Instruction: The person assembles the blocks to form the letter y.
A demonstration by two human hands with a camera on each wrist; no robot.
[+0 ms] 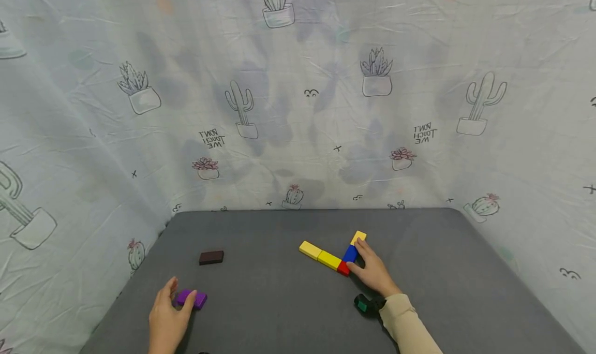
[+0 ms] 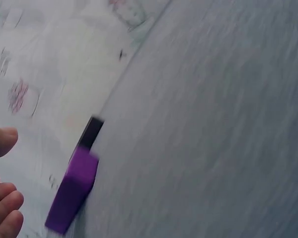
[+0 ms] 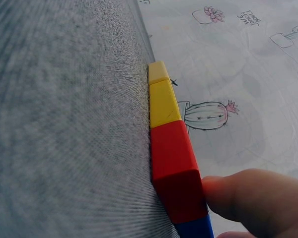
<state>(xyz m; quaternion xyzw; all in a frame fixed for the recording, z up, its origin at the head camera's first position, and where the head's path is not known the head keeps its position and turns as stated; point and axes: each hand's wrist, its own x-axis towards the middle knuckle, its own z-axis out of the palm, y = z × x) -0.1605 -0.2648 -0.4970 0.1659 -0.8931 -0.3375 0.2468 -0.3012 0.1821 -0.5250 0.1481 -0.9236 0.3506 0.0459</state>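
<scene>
My left hand (image 1: 166,315) is beside a purple block (image 1: 197,299), thumb on the near side and fingers on the left. The left wrist view shows a gap between its fingers (image 2: 5,206) and the purple block (image 2: 74,193). Over a V-shaped row of blocks, my right hand (image 1: 374,271) has fairly straight fingers. Its thumb (image 3: 253,196) touches the red block (image 3: 176,163) at the corner; the fingertips rest by the blue block (image 1: 350,253) and a pale yellow block (image 1: 358,236). A yellow block (image 1: 329,261) and another pale yellow block (image 1: 310,250) form the other arm.
A dark brown block (image 1: 211,257) lies on the grey table (image 1: 270,302), beyond the purple one. Near my right wrist is a black device with a green patch (image 1: 363,305). A cactus-print cloth (image 1: 298,116) hangs behind and at both sides.
</scene>
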